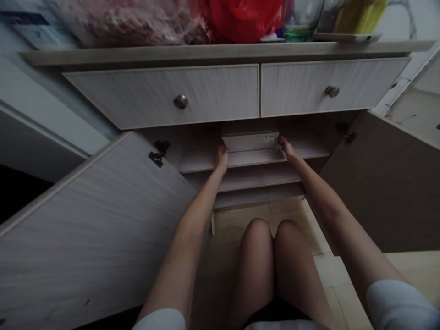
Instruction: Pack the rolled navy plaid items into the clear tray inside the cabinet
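Box (252,141), pale, sits on the upper shelf (255,158), at twelve o'clock from my knees (271,229). My left hand (223,158) has its fingers at the box's nine o'clock end, my right hand (286,148) at its three o'clock end; whether either is clamped, I cannot tell.

The box (250,142) sits on the upper shelf (256,158) between the left hand (222,158) and the right hand (286,148), with drawers (220,91) above this grip, a lower shelf (259,178) beneath, one door (103,229) leftward and another door (381,183) rightward.
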Tool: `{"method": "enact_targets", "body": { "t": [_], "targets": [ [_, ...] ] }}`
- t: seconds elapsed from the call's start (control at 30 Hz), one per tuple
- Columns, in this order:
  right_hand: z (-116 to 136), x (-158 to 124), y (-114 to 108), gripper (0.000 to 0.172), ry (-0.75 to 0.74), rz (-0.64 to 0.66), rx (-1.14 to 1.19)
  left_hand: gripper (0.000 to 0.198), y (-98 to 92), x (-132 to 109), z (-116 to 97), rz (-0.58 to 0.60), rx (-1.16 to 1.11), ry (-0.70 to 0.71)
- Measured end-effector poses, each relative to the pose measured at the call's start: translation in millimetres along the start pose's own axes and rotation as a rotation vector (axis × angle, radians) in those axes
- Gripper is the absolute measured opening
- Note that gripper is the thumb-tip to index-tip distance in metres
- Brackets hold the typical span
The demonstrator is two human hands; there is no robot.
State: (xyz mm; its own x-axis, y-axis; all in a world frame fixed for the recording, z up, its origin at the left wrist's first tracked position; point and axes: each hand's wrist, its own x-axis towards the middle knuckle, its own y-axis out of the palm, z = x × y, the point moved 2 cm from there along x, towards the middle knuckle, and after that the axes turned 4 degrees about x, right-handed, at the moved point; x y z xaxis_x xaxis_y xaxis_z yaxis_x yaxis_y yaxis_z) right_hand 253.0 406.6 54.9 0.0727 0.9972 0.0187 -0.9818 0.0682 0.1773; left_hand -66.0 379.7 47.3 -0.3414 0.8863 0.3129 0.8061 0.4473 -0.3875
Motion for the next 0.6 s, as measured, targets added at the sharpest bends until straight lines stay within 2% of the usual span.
{"method": "enact_targets", "body": {
  "t": [0.1, 0.27, 0.37, 0.47, 0.53, 0.6],
  "targets": [
    [0, -18, 19, 0.039, 0.01, 0.103, 0.025, 0.054, -31.3, -13, 8, -0.111, 0.01, -0.109],
    [-6, -44, 55, 0.034, -0.002, 0.266, 0.048, 0.06, -86.2, -32, 15, -0.191, 0.07, -0.118],
    [-11, -45, 72, 0.03, 0.027, 0.303, 0.058, 0.065, -109.3, -38, 9, -0.24, 0.177, -0.139],
    [-17, -32, 86, 0.028, 0.083, 0.203, 0.064, 0.071, -114.1, -38, -12, -0.266, 0.346, 0.034],
    [-19, -21, 98, 0.028, 0.097, 0.167, 0.065, 0.068, -106.2, -36, -28, -0.185, 0.425, 0.186],
    [-20, -12, 110, 0.03, 0.086, 0.199, 0.071, 0.064, -94.5, -35, -39, -0.068, 0.49, 0.278]
  ]
}}
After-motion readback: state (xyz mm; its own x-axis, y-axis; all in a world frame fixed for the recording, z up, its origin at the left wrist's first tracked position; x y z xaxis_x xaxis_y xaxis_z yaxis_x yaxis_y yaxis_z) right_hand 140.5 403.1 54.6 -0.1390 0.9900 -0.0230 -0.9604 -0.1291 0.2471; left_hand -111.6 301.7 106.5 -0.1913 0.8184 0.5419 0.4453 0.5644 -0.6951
